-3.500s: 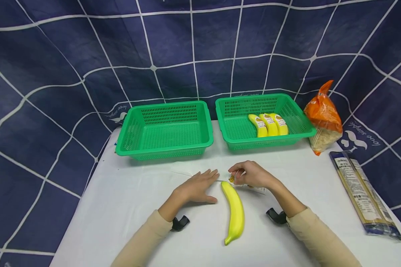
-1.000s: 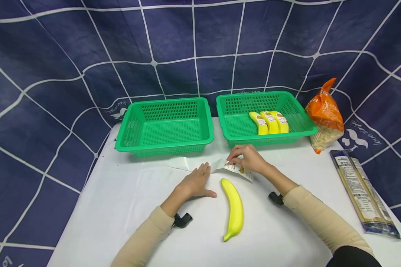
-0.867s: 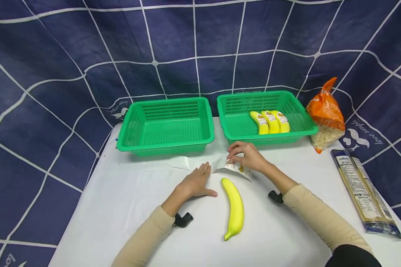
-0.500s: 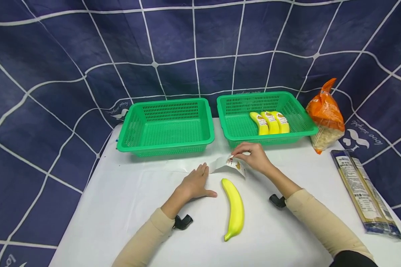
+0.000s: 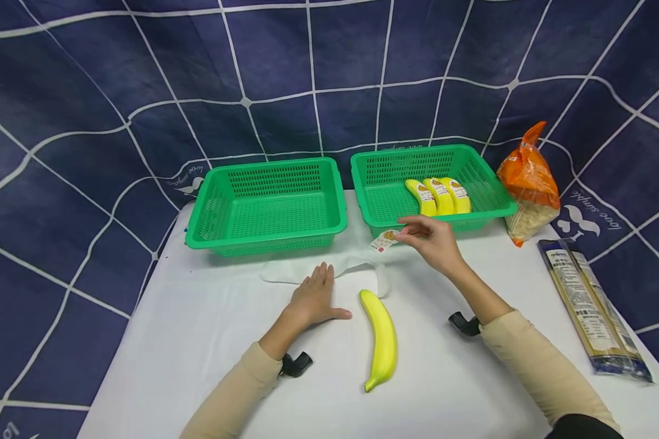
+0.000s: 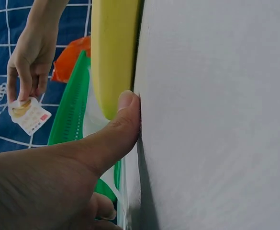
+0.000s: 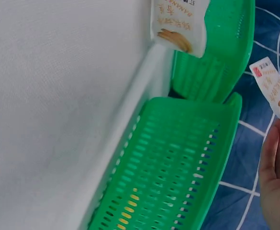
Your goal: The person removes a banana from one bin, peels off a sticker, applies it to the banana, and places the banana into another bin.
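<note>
My left hand (image 5: 329, 291) lies flat, fingers straight, pressing on a white backing sheet (image 5: 291, 271) on the table. Its thumb (image 6: 125, 103) touches the tip of a loose yellow banana (image 5: 381, 338) beside it. My right hand (image 5: 405, 230) pinches a small printed banana label (image 5: 384, 240) in the air in front of the right green basket (image 5: 489, 213). That basket holds three labelled bananas (image 5: 440, 195). In the right wrist view the label (image 7: 274, 86) sticks out from my fingertips (image 7: 279, 153), and another label (image 7: 178, 21) shows on the sheet.
An empty green basket (image 5: 198, 235) stands at the back left. An orange bag (image 5: 527, 183) leans at the right of the baskets, and a long noodle pack (image 5: 587, 308) lies along the table's right edge. A dark blue checked cloth hangs behind.
My right hand has pulled the label free of the sheet and lifted it up and back toward the right basket. The sheet has dropped back down. Left hand and banana have stayed put.
</note>
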Action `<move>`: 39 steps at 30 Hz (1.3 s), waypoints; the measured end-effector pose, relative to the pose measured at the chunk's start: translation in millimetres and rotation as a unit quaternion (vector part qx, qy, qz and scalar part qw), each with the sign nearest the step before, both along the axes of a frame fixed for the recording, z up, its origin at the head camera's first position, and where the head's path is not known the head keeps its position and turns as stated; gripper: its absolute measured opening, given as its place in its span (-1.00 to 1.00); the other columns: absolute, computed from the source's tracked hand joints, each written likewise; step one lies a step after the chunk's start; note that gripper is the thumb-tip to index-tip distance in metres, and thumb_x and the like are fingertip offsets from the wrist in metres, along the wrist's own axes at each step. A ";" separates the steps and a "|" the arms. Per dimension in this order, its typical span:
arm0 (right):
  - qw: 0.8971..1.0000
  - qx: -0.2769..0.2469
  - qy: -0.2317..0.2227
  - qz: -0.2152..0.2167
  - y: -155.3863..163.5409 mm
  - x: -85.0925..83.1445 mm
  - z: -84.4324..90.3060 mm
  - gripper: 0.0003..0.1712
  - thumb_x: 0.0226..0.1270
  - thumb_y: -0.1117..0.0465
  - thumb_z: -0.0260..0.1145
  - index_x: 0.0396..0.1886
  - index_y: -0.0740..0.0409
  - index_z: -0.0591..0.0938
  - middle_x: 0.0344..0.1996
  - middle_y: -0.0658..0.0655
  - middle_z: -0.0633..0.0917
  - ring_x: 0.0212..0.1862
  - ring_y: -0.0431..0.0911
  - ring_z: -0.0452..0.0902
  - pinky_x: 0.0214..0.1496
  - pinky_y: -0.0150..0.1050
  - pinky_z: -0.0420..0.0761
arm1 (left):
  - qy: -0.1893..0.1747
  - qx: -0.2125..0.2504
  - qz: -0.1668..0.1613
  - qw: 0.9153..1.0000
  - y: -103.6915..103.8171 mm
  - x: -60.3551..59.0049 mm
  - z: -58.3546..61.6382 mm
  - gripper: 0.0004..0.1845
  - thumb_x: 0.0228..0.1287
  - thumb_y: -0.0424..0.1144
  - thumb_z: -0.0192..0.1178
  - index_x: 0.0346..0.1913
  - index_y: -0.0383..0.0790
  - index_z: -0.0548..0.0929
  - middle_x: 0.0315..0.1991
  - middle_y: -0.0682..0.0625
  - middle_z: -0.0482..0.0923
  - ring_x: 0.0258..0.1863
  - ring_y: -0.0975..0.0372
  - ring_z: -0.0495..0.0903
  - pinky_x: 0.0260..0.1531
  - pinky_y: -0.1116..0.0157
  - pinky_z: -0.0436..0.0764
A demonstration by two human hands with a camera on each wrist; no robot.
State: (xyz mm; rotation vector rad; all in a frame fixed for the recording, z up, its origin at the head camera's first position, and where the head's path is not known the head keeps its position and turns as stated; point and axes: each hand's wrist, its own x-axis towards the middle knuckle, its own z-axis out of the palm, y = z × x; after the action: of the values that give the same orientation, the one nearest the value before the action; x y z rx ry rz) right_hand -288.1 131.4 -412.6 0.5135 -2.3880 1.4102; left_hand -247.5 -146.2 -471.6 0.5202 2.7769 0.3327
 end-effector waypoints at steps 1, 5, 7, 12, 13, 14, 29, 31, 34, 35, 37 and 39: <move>1.000 0.015 0.001 -0.005 -0.4 1.8 0.7 -0.72 0.15 0.27 0.46 -0.13 0.26 0.73 -0.33 0.22 0.77 -0.33 -0.47 0.59 -0.23 -0.57 0.60 | 0.004 -0.004 0.002 1.000 -0.5 0.4 -0.4 0.27 0.01 0.36 0.31 0.52 -0.41 -0.05 0.56 -0.29 -0.12 0.56 -0.06 -0.07 0.50 0.00 0.11; 0.998 0.054 0.010 -0.007 -3.8 9.5 4.4 -0.89 0.15 0.22 0.47 -0.32 0.13 0.78 -0.35 0.10 0.79 -0.31 -0.45 0.62 -0.27 -0.52 0.62 | 0.015 -0.029 0.023 0.999 -4.0 2.7 -1.6 0.24 0.02 0.40 0.27 0.50 -0.43 0.02 0.55 -0.29 -0.06 0.55 -0.08 -0.03 0.48 -0.01 0.15; 0.998 0.058 0.004 0.003 -5.9 13.3 7.7 -0.91 0.16 0.22 0.47 -0.33 0.10 0.78 -0.35 0.06 0.79 -0.30 -0.42 0.62 -0.26 -0.50 0.63 | 0.021 -0.038 0.034 0.998 -5.7 3.7 -1.0 0.22 0.03 0.40 0.26 0.49 -0.45 0.05 0.54 -0.29 -0.04 0.54 -0.08 -0.02 0.48 0.00 0.15; 0.998 0.040 -0.049 0.024 -10.5 20.7 15.6 -0.91 0.19 0.22 0.45 -0.30 0.10 0.75 -0.32 0.07 0.77 -0.29 -0.33 0.63 -0.21 -0.46 0.64 | 0.042 -0.024 0.025 0.998 -6.7 6.6 3.0 0.19 0.07 0.32 0.29 0.49 -0.46 0.04 0.54 -0.30 -0.05 0.55 -0.09 -0.04 0.48 -0.03 0.13; 0.997 0.037 -0.061 0.028 -11.4 21.7 16.8 -0.90 0.19 0.22 0.45 -0.30 0.12 0.75 -0.32 0.09 0.77 -0.29 -0.30 0.63 -0.19 -0.45 0.65 | 0.048 -0.019 0.021 0.998 -6.5 7.2 3.9 0.19 0.07 0.30 0.31 0.49 -0.46 0.03 0.55 -0.29 -0.06 0.55 -0.09 -0.06 0.49 -0.04 0.12; 0.996 0.037 -0.073 0.032 -12.4 22.8 18.0 -0.90 0.19 0.22 0.45 -0.30 0.14 0.74 -0.32 0.11 0.76 -0.29 -0.28 0.63 -0.19 -0.44 0.65 | 0.054 -0.015 0.018 0.998 -6.0 7.7 4.5 0.18 0.07 0.28 0.32 0.50 -0.46 0.02 0.55 -0.29 -0.08 0.55 -0.09 -0.07 0.49 -0.04 0.10; 0.956 0.103 -0.229 0.152 -9.5 36.7 24.4 -0.84 0.13 0.19 0.49 -0.36 0.19 0.74 -0.43 0.09 0.74 -0.46 -0.18 0.54 -0.39 -0.36 0.59 | 0.051 0.197 -0.086 0.975 13.7 43.9 6.1 -0.01 0.22 0.19 0.24 0.55 -0.18 0.03 0.57 -0.02 0.02 0.55 0.13 0.04 0.48 0.08 0.18; 0.946 0.108 -0.257 0.165 -8.8 37.9 23.5 -0.83 0.13 0.19 0.49 -0.36 0.19 0.73 -0.48 0.07 0.72 -0.47 -0.17 0.54 -0.40 -0.33 0.59 | -0.002 0.229 -0.089 0.969 18.1 50.5 5.1 0.06 0.15 0.23 0.27 0.56 -0.15 -0.01 0.58 0.02 -0.04 0.56 0.17 -0.01 0.47 0.07 0.21; 0.931 0.112 -0.292 0.190 -9.5 39.4 19.5 -0.85 0.16 0.21 0.46 -0.36 0.21 0.72 -0.55 0.04 0.68 -0.49 -0.14 0.51 -0.40 -0.26 0.58 | -0.041 0.243 -0.101 0.964 24.6 56.6 1.0 0.16 0.08 0.28 0.28 0.57 -0.14 -0.10 0.60 0.04 -0.16 0.58 0.20 -0.12 0.48 0.05 0.18; 0.925 0.113 -0.303 0.200 -10.5 40.2 17.5 -0.85 0.16 0.22 0.45 -0.36 0.22 0.72 -0.57 0.05 0.67 -0.50 -0.13 0.51 -0.41 -0.25 0.57 | -0.045 0.241 -0.106 0.964 26.4 57.9 -0.7 0.18 0.06 0.30 0.28 0.57 -0.14 -0.12 0.60 0.03 -0.19 0.58 0.20 -0.15 0.48 0.04 0.19; 0.914 0.115 -0.322 0.217 -13.2 41.7 12.3 -0.86 0.18 0.23 0.44 -0.37 0.24 0.71 -0.60 0.05 0.65 -0.51 -0.13 0.49 -0.40 -0.23 0.56 | -0.046 0.236 -0.117 0.963 29.4 59.6 -4.3 0.21 0.05 0.32 0.28 0.57 -0.15 -0.15 0.61 0.01 -0.25 0.59 0.19 -0.21 0.47 0.01 0.19; 0.906 0.113 -0.338 0.229 -15.8 43.2 5.6 -0.87 0.17 0.25 0.43 -0.38 0.26 0.71 -0.61 0.05 0.64 -0.51 -0.12 0.49 -0.39 -0.21 0.56 | -0.039 0.225 -0.126 0.965 31.2 60.1 -8.9 0.22 0.04 0.34 0.28 0.57 -0.15 -0.16 0.61 -0.01 -0.29 0.59 0.16 -0.24 0.47 0.00 0.18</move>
State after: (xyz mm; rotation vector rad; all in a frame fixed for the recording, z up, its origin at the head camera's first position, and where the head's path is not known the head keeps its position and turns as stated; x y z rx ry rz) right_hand -244.9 115.7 -407.0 0.7884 -3.1650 1.7248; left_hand -187.3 -115.0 -480.5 0.9314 2.5139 0.9080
